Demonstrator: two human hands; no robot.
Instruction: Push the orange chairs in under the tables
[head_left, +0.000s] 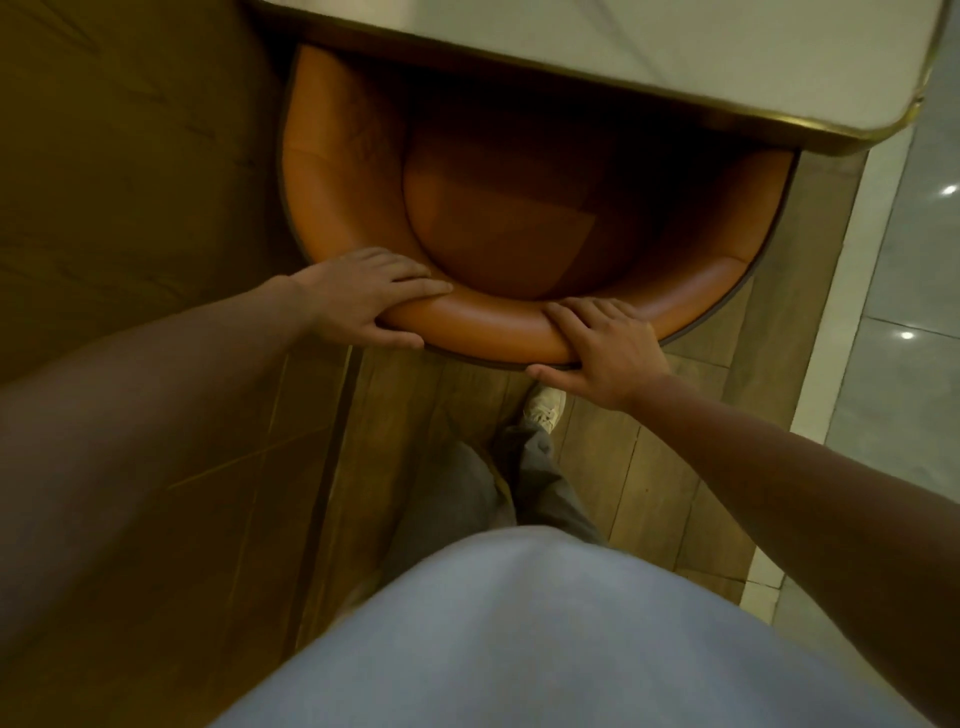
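Head view, looking steeply down.

- Orange chair (493, 325): round tub shape, padded curved back. Its front half sat beneath the desk (675, 57), in shadow; the rear of the seat and the back rim stood out toward the person. It stood on the wooden floor (649, 467).
- Desk: pale top with a brass-coloured edge band and a rounded corner at the right. That corner overhung the chair's right arm.
- Left hand (363, 299): it gripped the left part of the back rim. Its fingers (415, 283) lay over the top of the padding, close together and pointing right; the thumb was hooked on the outer side.
- Right hand (602, 343): it gripped the rim just right of centre. The fingers (576, 312) were draped over the top and slightly spread, with the thumb pressed on the outer face below.
- The two hands were apart, with a bare stretch of rim between them.
- Person: pale blue shirt (519, 623), grey trousers (540, 478) and one light shoe (545, 408) just behind the chair back.
- Right edge: glossy grey tile floor (909, 260) with light reflections, beside the wood.
- Left: a dark brown panelled surface (130, 156); what it was could not be told.
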